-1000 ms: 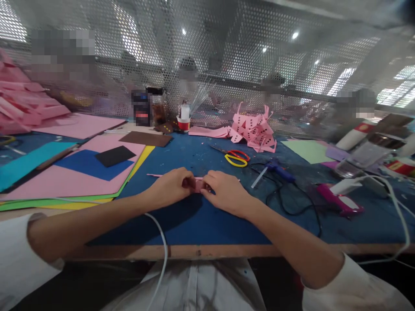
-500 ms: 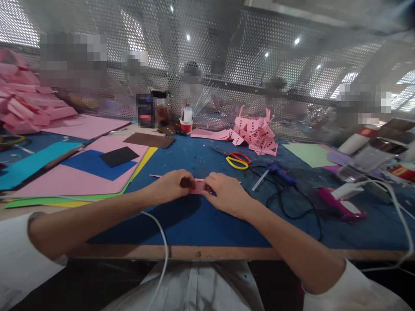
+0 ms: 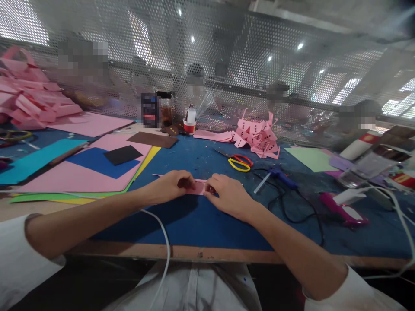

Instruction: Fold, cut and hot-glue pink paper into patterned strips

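A small pink paper piece (image 3: pixel 197 188) is held low over the blue table mat, between my two hands. The curled fingers of my left hand (image 3: pixel 172 185) close on its left end. On the right end, the thumb and fingers of my right hand (image 3: pixel 227 194) are pinched. A thin pink strip (image 3: pixel 157 175) sticks out beyond my left hand. Scissors (image 3: pixel 240 162) with red and yellow handles lie behind my right hand, and a blue glue gun (image 3: pixel 283 176) rests to the right of them.
Colored sheets (image 3: pixel 97 172) are stacked at the left. Cut pink pieces (image 3: pixel 256 133) and a cup (image 3: pixel 189 125) stand at the back. A magenta object (image 3: pixel 343 210) lies right. A white cable (image 3: pixel 166 242) crosses the front edge (image 3: pixel 227 254).
My hands keep hold of the pink piece, and slightly more of it shows between them. The whole view has shifted slightly.
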Demonstrator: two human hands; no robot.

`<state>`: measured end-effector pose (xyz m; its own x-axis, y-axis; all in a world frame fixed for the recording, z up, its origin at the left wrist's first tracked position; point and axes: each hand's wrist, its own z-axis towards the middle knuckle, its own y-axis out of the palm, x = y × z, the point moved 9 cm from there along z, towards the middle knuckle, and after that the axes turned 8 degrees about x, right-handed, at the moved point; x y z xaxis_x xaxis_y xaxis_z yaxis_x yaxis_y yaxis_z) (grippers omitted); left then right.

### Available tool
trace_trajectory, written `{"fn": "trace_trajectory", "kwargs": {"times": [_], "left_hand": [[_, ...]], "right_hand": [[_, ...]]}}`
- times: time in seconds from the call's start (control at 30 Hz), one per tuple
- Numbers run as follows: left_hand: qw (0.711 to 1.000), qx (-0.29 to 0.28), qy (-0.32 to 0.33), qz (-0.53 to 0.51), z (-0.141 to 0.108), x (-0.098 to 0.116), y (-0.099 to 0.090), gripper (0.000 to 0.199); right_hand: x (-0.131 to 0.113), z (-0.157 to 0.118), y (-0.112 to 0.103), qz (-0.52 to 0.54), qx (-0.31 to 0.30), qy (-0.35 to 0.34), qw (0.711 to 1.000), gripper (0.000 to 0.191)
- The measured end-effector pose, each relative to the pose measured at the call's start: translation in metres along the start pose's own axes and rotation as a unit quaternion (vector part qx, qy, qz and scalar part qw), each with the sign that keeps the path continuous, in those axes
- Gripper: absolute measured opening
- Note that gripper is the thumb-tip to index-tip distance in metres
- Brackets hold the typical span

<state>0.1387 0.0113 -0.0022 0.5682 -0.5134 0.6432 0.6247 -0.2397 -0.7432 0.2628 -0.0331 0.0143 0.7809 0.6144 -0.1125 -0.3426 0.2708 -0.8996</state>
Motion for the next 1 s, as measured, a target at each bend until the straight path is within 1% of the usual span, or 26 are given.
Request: {"fn": "trace_trajectory", "kwargs": {"times": [0.17,0.3,0.37,0.43,0.53,0.6,0.67,0.8,1.0], "left_hand": [[1.000,-0.015,0.006,-0.025,-0.003,0.001,-0.002,0.031],[0.999,-0.019,0.009,-0.029,-0.007,0.000,-0.005,0.040],[0.999,-0.009,0.022,-0.022,-0.011,0.002,-0.007,0.043],[0.998,0.012,0.053,-0.017,-0.016,0.006,-0.010,0.045],[0.992,0.030,0.119,0.008,-0.023,0.015,-0.008,0.051],[0.986,0.032,0.158,0.040,-0.027,0.017,-0.004,0.054],[0.980,0.034,0.187,0.067,-0.029,0.018,-0.002,0.053],[0.968,0.039,0.224,0.104,-0.031,0.020,0.000,0.050],[0.949,0.055,0.268,0.158,-0.036,0.028,0.000,0.039]], "right_hand": [[0.000,0.000,-0.001,0.006,0.001,0.000,1.000,0.009],[0.000,0.000,-0.002,0.002,0.000,0.004,1.000,0.008],[-0.002,0.000,-0.004,0.000,-0.004,0.001,1.000,0.008],[-0.004,-0.001,-0.007,-0.002,0.000,0.000,1.000,0.008],[-0.011,-0.001,-0.011,-0.003,0.019,-0.018,1.000,0.014],[-0.018,0.000,-0.009,-0.003,0.022,-0.051,0.998,0.016],[-0.025,0.000,-0.002,0.000,0.009,-0.089,0.996,0.016],[-0.029,-0.001,0.008,-0.001,-0.014,-0.126,0.992,0.018],[-0.030,-0.001,0.010,-0.018,-0.018,-0.145,0.989,0.021]]}}
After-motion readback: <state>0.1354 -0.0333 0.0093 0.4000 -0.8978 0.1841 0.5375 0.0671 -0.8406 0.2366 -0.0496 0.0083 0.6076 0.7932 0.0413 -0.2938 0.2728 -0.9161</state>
